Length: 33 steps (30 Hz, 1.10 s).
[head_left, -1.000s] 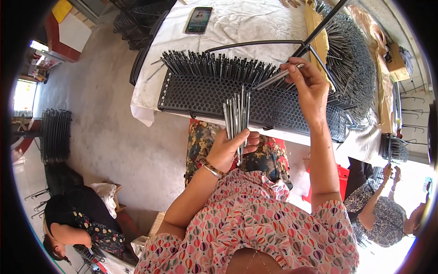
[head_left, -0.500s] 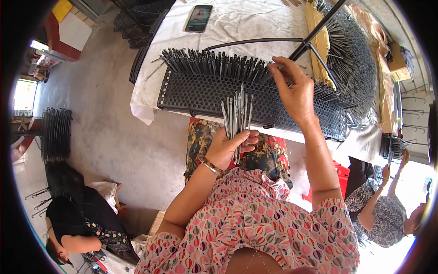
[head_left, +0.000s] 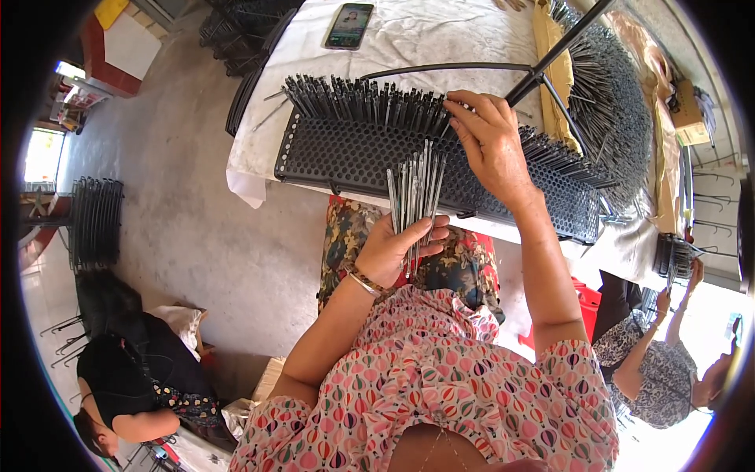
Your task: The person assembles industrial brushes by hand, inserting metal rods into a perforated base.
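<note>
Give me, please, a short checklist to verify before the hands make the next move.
1. Left hand has a supply of rods: ok, it holds a bundle.
2. Right hand is at the standing rods: ok, its fingertips are among their tops.
3. Right fingertips hold a rod: cannot tell, the dark rods behind them hide this.
4. Rack has open holes: ok, bare rows show on its near side.
5. Cloth beside the rack is free of stray rods: not ok, at least one lies off its left end.
6. Phone is clear of the rack: ok.

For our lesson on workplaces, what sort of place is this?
Probably a small workshop: a long black perforated rack holding thin black rods, a large grey rod pile, and grey concrete floor.
</note>
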Tool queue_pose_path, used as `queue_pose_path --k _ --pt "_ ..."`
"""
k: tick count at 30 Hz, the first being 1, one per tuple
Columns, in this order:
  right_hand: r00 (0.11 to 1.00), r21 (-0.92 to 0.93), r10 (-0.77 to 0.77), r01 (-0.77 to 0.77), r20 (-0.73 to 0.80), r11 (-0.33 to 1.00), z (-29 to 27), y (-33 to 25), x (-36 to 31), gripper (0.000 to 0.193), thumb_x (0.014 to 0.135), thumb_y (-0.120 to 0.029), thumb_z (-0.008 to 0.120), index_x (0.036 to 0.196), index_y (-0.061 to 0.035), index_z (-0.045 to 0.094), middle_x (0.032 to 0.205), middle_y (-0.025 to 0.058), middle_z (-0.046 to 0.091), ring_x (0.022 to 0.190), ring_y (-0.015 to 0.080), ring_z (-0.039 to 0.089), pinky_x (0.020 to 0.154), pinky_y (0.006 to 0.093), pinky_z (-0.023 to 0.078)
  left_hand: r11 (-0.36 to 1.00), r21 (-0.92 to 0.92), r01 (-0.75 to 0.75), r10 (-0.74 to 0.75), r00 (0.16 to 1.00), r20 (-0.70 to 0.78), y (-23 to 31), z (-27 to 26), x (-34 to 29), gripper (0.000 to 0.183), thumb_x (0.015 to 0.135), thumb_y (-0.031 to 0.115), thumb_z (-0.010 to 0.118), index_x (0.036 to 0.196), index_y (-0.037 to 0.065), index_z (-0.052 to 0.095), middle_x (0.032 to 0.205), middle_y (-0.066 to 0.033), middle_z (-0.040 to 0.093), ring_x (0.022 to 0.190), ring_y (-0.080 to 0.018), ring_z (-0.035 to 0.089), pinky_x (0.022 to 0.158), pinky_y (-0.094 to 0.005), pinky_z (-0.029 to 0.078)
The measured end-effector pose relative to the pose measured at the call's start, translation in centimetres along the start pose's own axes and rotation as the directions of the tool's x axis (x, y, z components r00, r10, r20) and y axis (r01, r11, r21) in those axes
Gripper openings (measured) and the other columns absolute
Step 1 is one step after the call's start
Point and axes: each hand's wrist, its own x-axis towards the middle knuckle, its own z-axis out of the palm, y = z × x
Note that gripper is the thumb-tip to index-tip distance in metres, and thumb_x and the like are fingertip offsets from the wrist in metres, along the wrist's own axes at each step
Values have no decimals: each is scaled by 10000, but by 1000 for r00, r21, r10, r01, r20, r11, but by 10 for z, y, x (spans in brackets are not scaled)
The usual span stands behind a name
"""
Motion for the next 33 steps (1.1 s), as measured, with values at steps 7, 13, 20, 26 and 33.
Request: queue_pose_path --k 7,13,20,26,33 --pt "853 332 521 -489 -10 807 -14 -23 -25 240 813 -167 681 957 24 656 727 131 654 611 183 623 558 289 478 991 118 -55 55 998 0 2 -4 -4 225 911 134 549 1103 17 555 1048 -113 630 917 -181 624 751 -326 549" --pt "593 542 577 -791 562 285 -3 -23 -45 301 858 -206 655 1030 38 614 785 87 671 670 92 605 552 221 479 987 153 -40 30 997 65 11 15 -12 249 914 137 545 1137 26 547 1055 -98 630 931 -169 619 758 -319 542" --pt "684 712 669 -621 290 326 -20 -9 -45 215 877 -129 619 1026 24 596 831 85 681 732 99 631 564 209 485 1000 21 -11 11 1000 10 -5 4 -1 325 916 122 539 1222 24 486 1123 -153 597 1010 -232 606 791 -353 545" --pt "769 625 620 -410 -155 665 -23 15 -24 222 862 -120 643 1031 14 592 837 74 686 738 83 610 654 207 472 997 70 23 -25 999 37 -11 12 6 272 915 140 549 1152 12 511 1105 -152 606 974 -231 621 775 -337 552" --pt "809 435 551 -429 -205 792 -14 15 -27 195 876 -77 616 1036 22 565 877 82 690 798 62 606 694 186 461 997 64 45 -45 999 -4 -9 11 2 243 916 142 546 1125 18 529 1090 -159 614 956 -226 629 755 -328 558"
